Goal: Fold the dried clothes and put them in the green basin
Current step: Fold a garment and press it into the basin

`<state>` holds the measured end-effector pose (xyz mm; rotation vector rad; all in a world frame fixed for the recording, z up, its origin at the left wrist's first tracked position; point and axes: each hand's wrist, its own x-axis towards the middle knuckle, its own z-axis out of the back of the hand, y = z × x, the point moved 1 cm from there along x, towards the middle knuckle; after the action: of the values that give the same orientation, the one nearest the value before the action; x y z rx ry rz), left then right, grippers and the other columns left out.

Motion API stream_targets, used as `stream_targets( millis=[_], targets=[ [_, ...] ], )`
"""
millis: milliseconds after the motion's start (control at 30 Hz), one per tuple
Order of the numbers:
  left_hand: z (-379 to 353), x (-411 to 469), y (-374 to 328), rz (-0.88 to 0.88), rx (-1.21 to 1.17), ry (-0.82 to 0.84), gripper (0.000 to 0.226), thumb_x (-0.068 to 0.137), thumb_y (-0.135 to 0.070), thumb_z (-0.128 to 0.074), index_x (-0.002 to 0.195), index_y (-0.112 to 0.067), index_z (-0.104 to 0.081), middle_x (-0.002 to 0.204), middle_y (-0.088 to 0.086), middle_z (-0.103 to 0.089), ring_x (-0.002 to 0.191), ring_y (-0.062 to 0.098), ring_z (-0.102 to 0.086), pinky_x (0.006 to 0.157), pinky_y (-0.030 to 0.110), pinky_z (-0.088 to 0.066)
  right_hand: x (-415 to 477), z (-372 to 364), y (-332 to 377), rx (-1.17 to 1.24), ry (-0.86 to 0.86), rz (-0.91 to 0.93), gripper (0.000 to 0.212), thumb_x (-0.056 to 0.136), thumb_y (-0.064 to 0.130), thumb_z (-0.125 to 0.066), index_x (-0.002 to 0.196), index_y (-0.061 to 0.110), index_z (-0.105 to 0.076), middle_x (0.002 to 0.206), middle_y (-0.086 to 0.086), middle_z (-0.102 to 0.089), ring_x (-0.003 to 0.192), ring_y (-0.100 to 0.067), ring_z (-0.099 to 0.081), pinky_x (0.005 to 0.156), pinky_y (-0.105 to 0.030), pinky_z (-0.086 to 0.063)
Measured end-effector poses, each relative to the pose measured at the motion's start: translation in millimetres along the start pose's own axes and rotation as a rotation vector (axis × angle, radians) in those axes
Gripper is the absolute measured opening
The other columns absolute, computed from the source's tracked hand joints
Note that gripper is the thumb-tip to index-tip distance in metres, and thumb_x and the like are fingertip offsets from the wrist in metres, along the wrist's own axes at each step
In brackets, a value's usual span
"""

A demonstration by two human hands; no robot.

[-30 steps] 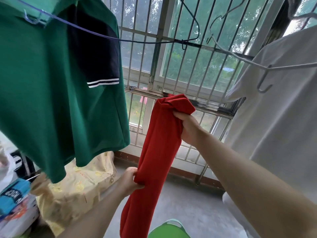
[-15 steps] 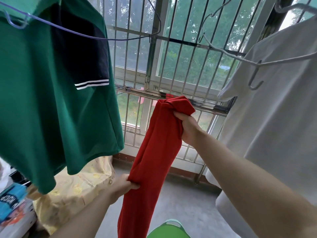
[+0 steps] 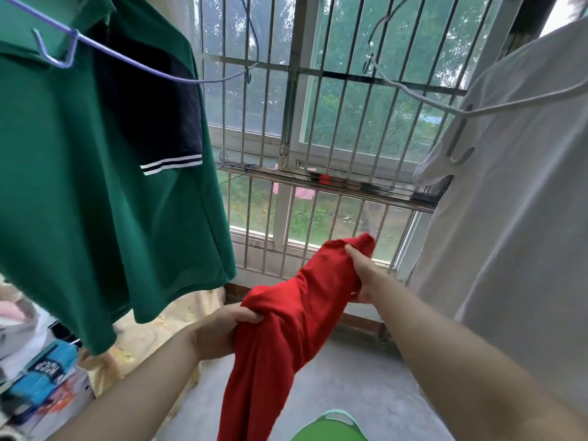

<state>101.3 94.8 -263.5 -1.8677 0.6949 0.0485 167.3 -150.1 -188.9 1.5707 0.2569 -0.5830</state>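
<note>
Only the rim of the green basin [image 3: 331, 426] shows; its inside is hidden. The red cloth [image 3: 286, 319] hangs just above it. The left hand [image 3: 222, 329] grips the cloth's middle and the right hand [image 3: 362, 275] grips its top end, hands apart. Higher up hang a green shirt [image 3: 95, 202], left, and a white shirt [image 3: 525, 233], right.

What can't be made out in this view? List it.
Head view:
- green basin: cut off by the bottom edge; contents unseen.
- red garment: bunched, lower end past the bottom edge; its type unclear.
- right hand: fingertips buried in the red cloth.
</note>
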Motion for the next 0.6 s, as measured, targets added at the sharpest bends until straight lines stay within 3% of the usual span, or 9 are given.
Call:
stream_targets(
  millis=[67, 167, 233, 300, 367, 433, 500, 600],
  targets=[
    [-4, -1, -4, -0.014, -0.059, -0.008, 0.027, 0.066, 0.002, -0.061, 0.09, 0.002, -0.072, 0.088, 0.02, -0.071, 0.072, 0.025, -0.071, 0.066, 0.033, -0.059, 7, -1, -20, -0.007, 0.064, -0.069, 0.061, 0.083, 0.055, -0.061, 0.119, 0.008, -0.048, 0.106, -0.012, -0.058, 0.092, -0.026, -0.058, 0.073, -0.037, -0.05],
    [-7, 2, -9, -0.025, -0.113, -0.044, 0.024, 0.071, -0.007, -0.056, 0.083, 0.001, -0.074, 0.083, 0.018, -0.072, 0.07, 0.024, -0.071, 0.07, 0.033, -0.058, 8, -6, -48, -0.12, 0.218, -0.165, 0.062, 0.089, 0.054, -0.051, 0.116, -0.002, -0.052, 0.103, -0.017, -0.06, 0.085, -0.024, -0.059, 0.071, -0.037, -0.05],
    [-11, 6, -11, -0.005, -0.119, -0.099, 0.02, 0.072, -0.008, -0.057, 0.081, 0.001, -0.073, 0.078, 0.016, -0.072, 0.065, 0.023, -0.07, 0.064, 0.031, -0.058, 5, -13, -64, -0.199, 0.328, -0.228, 0.055, 0.091, 0.054, -0.047, 0.112, 0.003, -0.052, 0.098, -0.016, -0.061, 0.081, -0.024, -0.06, 0.067, -0.038, -0.051],
    [-12, 10, -10, 0.026, -0.105, -0.157, 0.019, 0.081, -0.006, -0.054, 0.081, 0.002, -0.071, 0.074, 0.016, -0.071, 0.06, 0.023, -0.07, 0.059, 0.03, -0.059, 2, -22, -78, -0.267, 0.438, -0.272, 0.053, 0.09, 0.054, -0.05, 0.12, 0.01, -0.049, 0.11, -0.014, -0.059, 0.089, -0.024, -0.061, 0.076, -0.041, -0.055],
    [-11, 12, -9, 0.053, -0.061, -0.187, 0.021, 0.088, -0.008, -0.051, 0.087, 0.002, -0.07, 0.078, 0.017, -0.072, 0.064, 0.024, -0.07, 0.067, 0.034, -0.058, -2, -32, -88, -0.335, 0.515, -0.305, 0.068, 0.085, 0.062, -0.054, 0.129, 0.012, -0.052, 0.125, -0.012, -0.057, 0.103, -0.025, -0.059, 0.087, -0.045, -0.052],
    [-10, 10, -9, 0.061, -0.004, -0.195, 0.021, 0.09, -0.009, -0.052, 0.091, 0.001, -0.069, 0.083, 0.018, -0.072, 0.068, 0.024, -0.071, 0.075, 0.035, -0.057, -8, -39, -93, -0.366, 0.541, -0.35, 0.077, 0.077, 0.072, -0.055, 0.122, 0.009, -0.056, 0.124, -0.013, -0.058, 0.108, -0.029, -0.058, 0.084, -0.049, -0.052],
    [-8, 9, -9, 0.064, 0.042, -0.21, 0.019, 0.091, -0.01, -0.053, 0.091, 0.0, -0.069, 0.084, 0.018, -0.072, 0.07, 0.024, -0.07, 0.078, 0.036, -0.056, -8, -43, -97, -0.345, 0.53, -0.405, 0.09, 0.071, 0.076, -0.056, 0.128, 0.007, -0.051, 0.128, -0.016, -0.056, 0.113, -0.032, -0.056, 0.085, -0.05, -0.051],
    [-4, 7, -9, 0.089, 0.069, -0.225, 0.018, 0.092, -0.01, -0.053, 0.095, 0.0, -0.068, 0.085, 0.018, -0.071, 0.071, 0.024, -0.07, 0.075, 0.035, -0.058, -6, -47, -93, -0.308, 0.544, -0.306, 0.087, 0.073, 0.066, -0.064, 0.14, 0.015, -0.043, 0.137, -0.011, -0.053, 0.121, -0.027, -0.054, 0.097, -0.046, -0.047]
  ],
)
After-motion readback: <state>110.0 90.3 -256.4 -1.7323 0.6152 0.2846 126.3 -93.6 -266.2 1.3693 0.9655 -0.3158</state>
